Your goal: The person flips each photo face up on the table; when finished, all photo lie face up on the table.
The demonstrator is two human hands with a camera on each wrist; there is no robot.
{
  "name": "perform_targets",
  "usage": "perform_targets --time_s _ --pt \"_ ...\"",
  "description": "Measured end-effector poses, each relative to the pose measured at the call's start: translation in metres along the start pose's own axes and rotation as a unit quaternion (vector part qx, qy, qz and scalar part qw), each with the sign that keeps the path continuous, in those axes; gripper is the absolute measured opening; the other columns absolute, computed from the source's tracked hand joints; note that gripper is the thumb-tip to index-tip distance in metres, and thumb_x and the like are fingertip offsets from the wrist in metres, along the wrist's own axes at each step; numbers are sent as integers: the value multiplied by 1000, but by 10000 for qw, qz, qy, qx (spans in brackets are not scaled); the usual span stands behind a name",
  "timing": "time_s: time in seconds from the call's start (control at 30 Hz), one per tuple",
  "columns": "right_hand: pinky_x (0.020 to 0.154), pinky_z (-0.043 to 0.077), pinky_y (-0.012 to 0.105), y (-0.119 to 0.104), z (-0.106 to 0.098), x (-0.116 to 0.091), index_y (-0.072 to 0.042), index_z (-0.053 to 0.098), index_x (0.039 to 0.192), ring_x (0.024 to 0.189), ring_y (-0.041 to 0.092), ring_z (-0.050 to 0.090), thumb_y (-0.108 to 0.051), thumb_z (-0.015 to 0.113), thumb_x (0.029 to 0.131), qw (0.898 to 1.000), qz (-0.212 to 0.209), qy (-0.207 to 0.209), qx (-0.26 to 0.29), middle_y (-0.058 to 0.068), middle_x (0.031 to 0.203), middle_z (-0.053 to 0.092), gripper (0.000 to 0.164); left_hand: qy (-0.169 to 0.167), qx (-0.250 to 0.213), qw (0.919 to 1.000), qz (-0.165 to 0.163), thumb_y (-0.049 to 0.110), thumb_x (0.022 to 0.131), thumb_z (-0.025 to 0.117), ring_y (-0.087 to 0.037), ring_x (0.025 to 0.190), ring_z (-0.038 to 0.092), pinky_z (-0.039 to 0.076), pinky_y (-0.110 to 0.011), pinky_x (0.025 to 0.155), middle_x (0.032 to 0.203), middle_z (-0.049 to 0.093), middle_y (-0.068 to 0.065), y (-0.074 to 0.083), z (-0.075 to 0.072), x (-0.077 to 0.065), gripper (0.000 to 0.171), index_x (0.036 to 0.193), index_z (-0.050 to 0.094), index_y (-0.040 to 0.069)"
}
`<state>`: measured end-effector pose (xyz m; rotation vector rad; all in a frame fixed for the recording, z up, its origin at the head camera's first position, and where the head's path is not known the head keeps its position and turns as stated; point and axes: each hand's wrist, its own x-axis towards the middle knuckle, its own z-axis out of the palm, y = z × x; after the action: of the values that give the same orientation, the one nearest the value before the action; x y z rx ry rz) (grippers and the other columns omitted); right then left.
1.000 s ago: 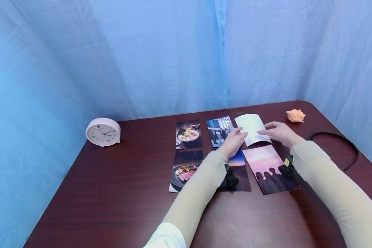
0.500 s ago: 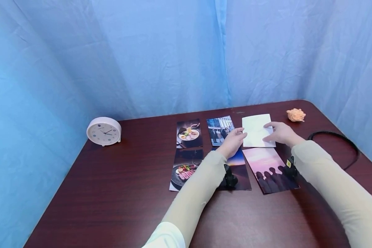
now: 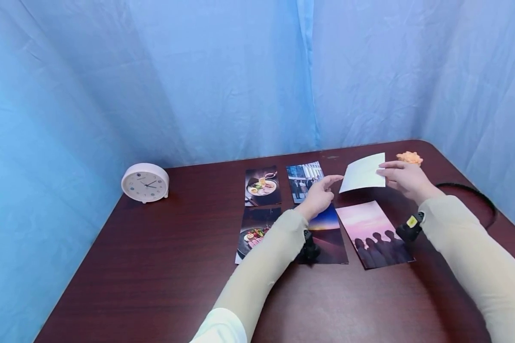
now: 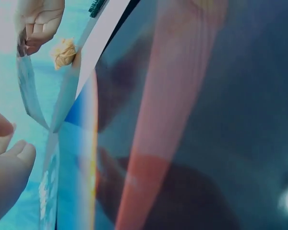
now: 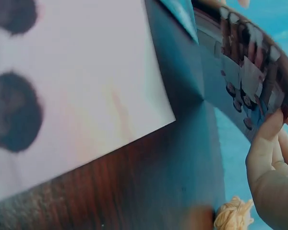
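My right hand (image 3: pixel 407 180) pinches the right edge of a photo print (image 3: pixel 362 174), bent and tilted up with its white back toward me. In the right wrist view its printed side shows a group of people. My left hand (image 3: pixel 318 197) is apart from it, index finger extended toward its left edge and the other fingers loosely bent. Under and around the left hand lie a photo of people before a building (image 3: pixel 299 186) and a dark horizon photo (image 3: pixel 330 240). A pink-sky photo with silhouettes (image 3: pixel 375 228) lies below the raised print.
A ramen photo (image 3: pixel 262 186) and a steak photo (image 3: pixel 251 238) lie left of these, the latter partly behind my left sleeve. A white clock (image 3: pixel 145 183) stands at the far left. At the right are a peach-coloured ruffled ball (image 3: pixel 410 157) and a black curved band (image 3: pixel 476 190).
The print has gone from lying near the table between both hands to being lifted and tilted, moved right with my right hand. My left hand has come away from its edge.
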<state>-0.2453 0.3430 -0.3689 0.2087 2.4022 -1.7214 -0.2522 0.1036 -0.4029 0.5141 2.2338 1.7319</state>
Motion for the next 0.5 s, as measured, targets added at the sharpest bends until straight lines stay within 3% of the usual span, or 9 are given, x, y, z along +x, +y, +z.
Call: perform_targets --time_s 0.1,0.17,0.2,0.23,0.33,0.43,0.5 --pt "70 48 13 -1 -4 -1 -22 63 97 80 -5 54 -23 62 92 9908 56 -288 1323 -21 86 59 5 -11 382 9991 190 -10 91 45 -24 121 52 47 -22 86 141 49 0 2 -5 -3 52 132 56 20" --pt "68 49 15 -2 -4 -1 -24 66 85 79 -2 56 -14 60 93 9762 124 -517 2103 -17 84 62 14 -88 508 9980 375 -8 91 49 -25 123 50 48 -25 89 142 49 0 4 -7 -5 50 132 56 20" --pt "68 49 16 -3 -4 -1 -23 68 81 78 0 58 -11 59 93 9680 166 -607 2428 -14 84 64 19 -128 607 9969 488 -7 92 51 -23 129 47 46 -28 97 142 48 0 5 -8 -6 48 132 57 20" --pt "68 50 17 -4 -3 -1 -21 70 80 78 1 60 -8 57 93 9599 175 -712 2704 -11 84 65 22 -157 697 9955 621 -5 92 52 -19 137 38 41 -31 104 143 47 0 6 -9 -6 46 132 57 19" --pt "68 51 18 -8 0 -4 -14 72 80 78 5 65 -5 53 95 9409 124 -983 3239 -5 84 68 25 -147 865 9904 1070 3 93 56 -13 137 36 34 -31 110 142 49 -1 9 -11 -8 39 131 58 14" --pt "67 52 19 -10 4 -7 -9 73 82 76 8 66 -3 50 96 9250 35 -1145 3623 0 83 70 27 87 735 9883 1332 10 94 57 -7 128 46 44 -25 100 135 56 -1 12 -12 -10 32 126 63 14" --pt "68 52 20 -10 5 -8 -7 73 84 77 9 65 -4 47 97 9133 -32 -1252 3875 1 84 69 30 275 504 9881 1425 12 95 57 -4 104 59 51 -18 81 128 61 -2 13 -12 -11 28 121 66 14"
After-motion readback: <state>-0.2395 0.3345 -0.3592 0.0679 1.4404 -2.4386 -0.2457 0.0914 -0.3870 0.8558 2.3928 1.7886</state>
